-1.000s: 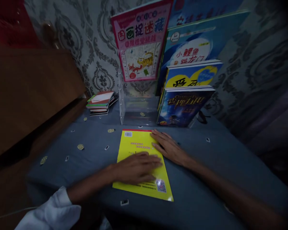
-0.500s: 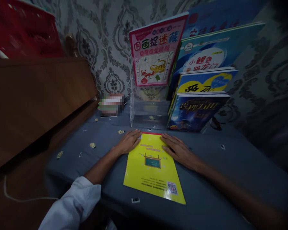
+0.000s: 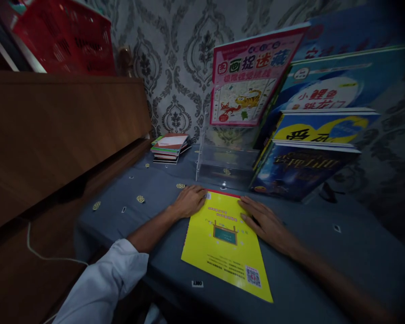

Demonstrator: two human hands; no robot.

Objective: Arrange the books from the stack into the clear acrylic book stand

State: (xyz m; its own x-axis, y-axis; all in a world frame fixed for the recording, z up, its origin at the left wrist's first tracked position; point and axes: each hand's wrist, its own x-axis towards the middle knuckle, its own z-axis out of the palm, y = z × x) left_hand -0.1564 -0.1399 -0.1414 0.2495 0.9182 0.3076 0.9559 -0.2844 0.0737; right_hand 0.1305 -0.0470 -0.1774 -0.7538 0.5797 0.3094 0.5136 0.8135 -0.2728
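A yellow book (image 3: 222,261) lies flat on the dark cloth, its printed cover showing a small green board and a square code near the lower right corner. My left hand (image 3: 190,201) rests at its upper left corner, fingers lying flat and touching the edge. On the upper right edge lies my right hand (image 3: 261,220), its fingers stretched out and the thumb a little apart. Neither hand is closed on the book. Just behind them stands a clear plastic rack (image 3: 219,173), which bears a pink picture book (image 3: 245,81) at its upper left.
More books stand in the rack's right part, among them a dark blue book (image 3: 300,168) and a teal book (image 3: 351,81). Behind on the left is a stack of books (image 3: 170,148). A wooden cabinet (image 3: 64,139) bears a red basket (image 3: 70,40).
The view has shifted left, so the rack, books and hands appear further right. Both hands remain on the yellow book. The stack at the back now shows clearly.
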